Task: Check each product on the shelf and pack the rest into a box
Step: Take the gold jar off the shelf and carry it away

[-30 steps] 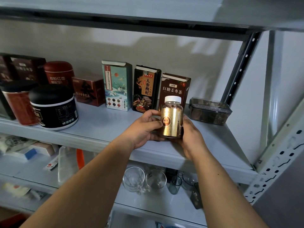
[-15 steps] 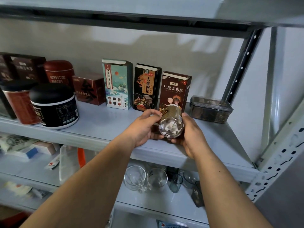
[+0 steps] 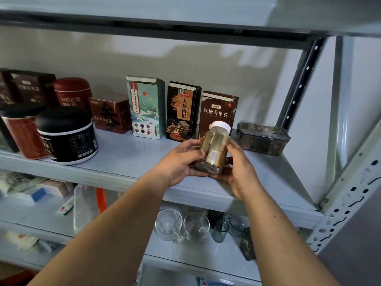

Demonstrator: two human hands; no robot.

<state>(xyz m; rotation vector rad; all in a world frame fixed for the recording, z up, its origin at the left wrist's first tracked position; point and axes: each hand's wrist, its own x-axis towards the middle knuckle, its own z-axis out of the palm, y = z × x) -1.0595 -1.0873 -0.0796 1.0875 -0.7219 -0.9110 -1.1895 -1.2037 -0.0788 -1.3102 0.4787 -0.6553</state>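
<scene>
A clear bottle (image 3: 214, 148) with a white cap and gold label is held just above the grey shelf (image 3: 127, 157), tilted with the cap away from me. My left hand (image 3: 181, 162) grips its left side and my right hand (image 3: 239, 172) cups its right side and base. Behind it stand three upright boxes: a teal one (image 3: 145, 107), a black one (image 3: 182, 111) and a brown one (image 3: 218, 110). A dark lidded tub (image 3: 262, 137) lies to the right.
On the left of the shelf sit a black jar (image 3: 67, 135), a red jar (image 3: 23, 133), a red tin (image 3: 72, 92) and a dark red box (image 3: 110, 113). Glass cups (image 3: 181, 225) stand on the lower shelf. A slotted upright post (image 3: 346, 199) rises at the right.
The bottle stood upright with its gold label facing me, was tipped bottom-toward-me, and now leans back with the cap up and away. Both hands stayed on it.
</scene>
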